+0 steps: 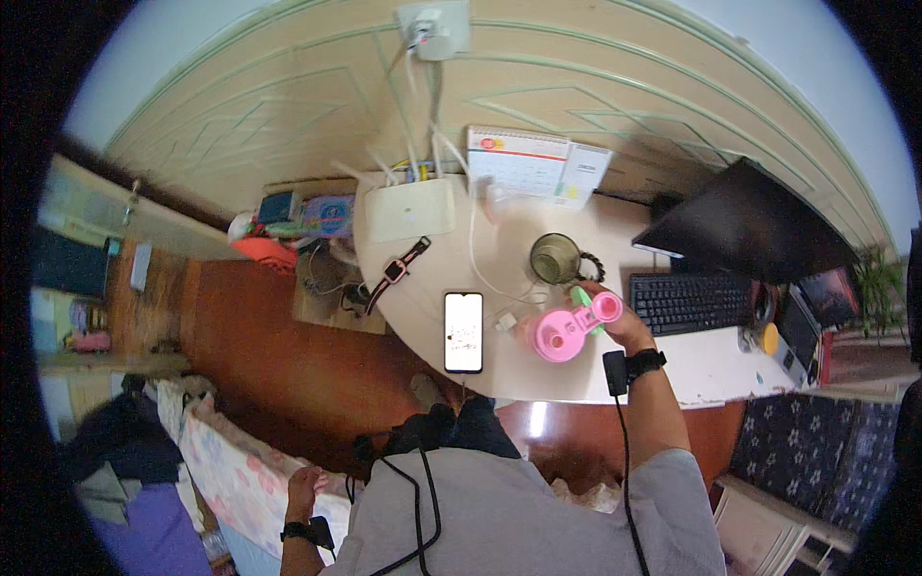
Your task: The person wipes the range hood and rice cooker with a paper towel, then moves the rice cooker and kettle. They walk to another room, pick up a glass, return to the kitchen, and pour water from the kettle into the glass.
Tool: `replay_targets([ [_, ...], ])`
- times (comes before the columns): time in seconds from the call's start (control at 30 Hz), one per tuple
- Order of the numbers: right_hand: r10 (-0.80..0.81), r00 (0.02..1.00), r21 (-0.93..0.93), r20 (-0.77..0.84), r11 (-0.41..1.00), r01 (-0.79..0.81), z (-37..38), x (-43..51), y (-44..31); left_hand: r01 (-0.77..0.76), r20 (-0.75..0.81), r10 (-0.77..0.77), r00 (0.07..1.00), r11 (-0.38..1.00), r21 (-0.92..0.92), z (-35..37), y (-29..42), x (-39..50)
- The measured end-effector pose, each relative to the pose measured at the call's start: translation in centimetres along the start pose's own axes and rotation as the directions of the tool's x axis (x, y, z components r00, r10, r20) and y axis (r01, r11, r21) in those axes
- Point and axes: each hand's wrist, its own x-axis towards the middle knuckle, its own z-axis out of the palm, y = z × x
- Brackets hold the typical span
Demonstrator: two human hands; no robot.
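My right hand [621,321] is at the side of a pink plastic drinking bottle [559,337] with its flip lid swung up and a green handle; the lid covers most of the fingers. Just beyond it a greenish glass mug [555,260] with a dark twisted handle stands on the desk. To the bottle's left lies a phone [463,333] with a lit screen. My left hand [306,484] hangs low at my left side, away from the desk, its fingers curled; nothing clear shows in it. A pink and black smartwatch [396,271] lies at the desk's left edge.
A white router [411,209], a desk calendar [517,165] and a loose white cable occupy the rear of the desk [562,389]. On the right are a black keyboard [689,302], a monitor [749,223] and a yellow-lidded jar [769,338]. Black cables run from both my wrists.
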Motion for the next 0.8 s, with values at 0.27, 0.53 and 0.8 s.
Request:
replay_targets([
  [0.27,0.002,0.975,-0.14,-0.224,0.99,-0.035,0.6,-0.2,0.0,0.187,-0.13,-0.16,0.979,0.953,0.238,2.4,-5.6,-9.6],
  [0.53,-0.044,0.968,-0.08,-0.246,0.996,0.025,0.3,-3.1,-4.1,-0.053,-0.032,0.072,0.997,0.912,0.407,4.1,-4.2,-10.2],
  [0.8,-0.128,0.845,-0.11,-0.519,0.991,0.082,2.0,-13.1,-6.5,-0.004,0.015,0.001,1.0,0.964,0.264,3.2,-3.8,-5.0],
])
